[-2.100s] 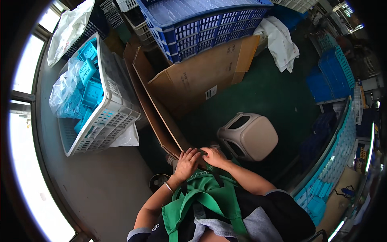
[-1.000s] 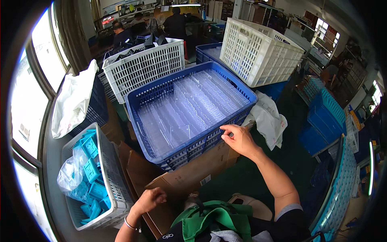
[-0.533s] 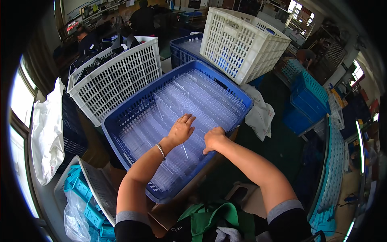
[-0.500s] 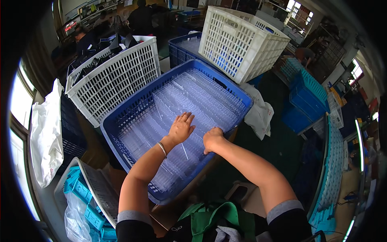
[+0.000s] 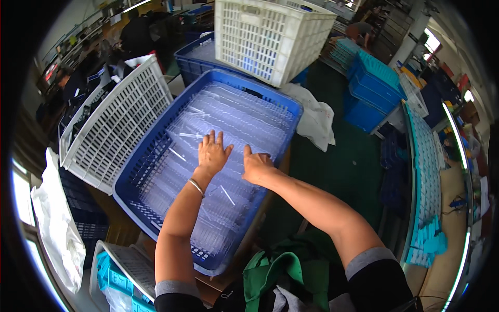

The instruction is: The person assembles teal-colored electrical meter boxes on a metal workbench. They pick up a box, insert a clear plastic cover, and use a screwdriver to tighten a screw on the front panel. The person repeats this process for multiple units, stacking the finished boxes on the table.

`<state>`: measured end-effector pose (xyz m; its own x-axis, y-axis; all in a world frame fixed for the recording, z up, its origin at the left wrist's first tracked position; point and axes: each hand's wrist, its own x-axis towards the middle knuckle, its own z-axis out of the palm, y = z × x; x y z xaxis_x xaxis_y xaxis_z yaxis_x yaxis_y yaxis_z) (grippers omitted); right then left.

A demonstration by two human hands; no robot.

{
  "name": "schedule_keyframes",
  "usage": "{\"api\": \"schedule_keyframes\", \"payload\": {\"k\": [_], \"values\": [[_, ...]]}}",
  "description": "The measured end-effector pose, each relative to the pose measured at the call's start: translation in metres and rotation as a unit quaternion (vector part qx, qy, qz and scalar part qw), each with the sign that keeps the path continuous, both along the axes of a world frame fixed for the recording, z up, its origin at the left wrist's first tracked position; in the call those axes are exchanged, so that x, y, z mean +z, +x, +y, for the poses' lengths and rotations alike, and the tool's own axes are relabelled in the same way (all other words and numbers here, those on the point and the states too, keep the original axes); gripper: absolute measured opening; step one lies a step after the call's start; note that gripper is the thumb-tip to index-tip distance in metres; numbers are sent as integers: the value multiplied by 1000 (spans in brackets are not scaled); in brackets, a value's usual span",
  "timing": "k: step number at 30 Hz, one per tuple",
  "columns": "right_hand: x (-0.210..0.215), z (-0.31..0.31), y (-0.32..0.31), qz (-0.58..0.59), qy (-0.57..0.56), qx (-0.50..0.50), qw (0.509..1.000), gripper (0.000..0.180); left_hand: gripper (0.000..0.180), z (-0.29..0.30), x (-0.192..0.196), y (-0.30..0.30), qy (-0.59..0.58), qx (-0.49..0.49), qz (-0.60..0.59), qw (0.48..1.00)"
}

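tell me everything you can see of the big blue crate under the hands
The blue crate looks like plastic, open-topped and rectangular, with slotted walls and a dark handle opening in the far side. It stands upright, set diagonally in view, holding rows of clear pieces with a few loose strips on top. The left hand and right hand are over its contents; contact with its rim is unclear.

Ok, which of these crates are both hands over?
The middle blue crate, packed with clear pieces. The left hand and right hand are over its contents; neither is over the white crates or the rear blue crate.
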<state>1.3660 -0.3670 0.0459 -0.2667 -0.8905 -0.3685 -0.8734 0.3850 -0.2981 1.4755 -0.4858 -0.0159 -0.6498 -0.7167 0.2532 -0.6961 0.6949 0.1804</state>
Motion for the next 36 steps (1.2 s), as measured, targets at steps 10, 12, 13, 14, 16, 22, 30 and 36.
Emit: {"api": "schedule_keyframes", "payload": {"k": [10,12,13,14,16,22,30,36], "values": [[-10,2,31,141,43,44,988,53,59,6,-36,10,3,8,-16,1000],[-5,1,29,126,59,70,988,59,60,1,-39,22,-9,-18,-1,1000],[-1,-1,31,119,64,87,987,63,60,-3,-38,30,-9,-36,5,999],[1,0,33,110,67,86,988,66,60,-7,-38,38,-8,-52,10,999],[-2,1,29,103,69,59,990,75,63,-9,-19,42,3,-58,-33,998],[-19,-6,17,78,43,7,996,98,63,18,42,22,79,25,-206,975],[-27,-8,30,103,42,0,994,111,65,-8,-3,17,70,50,-142,986],[-29,1,24,121,44,14,992,109,47,-16,-20,62,102,-14,99,990]]}}
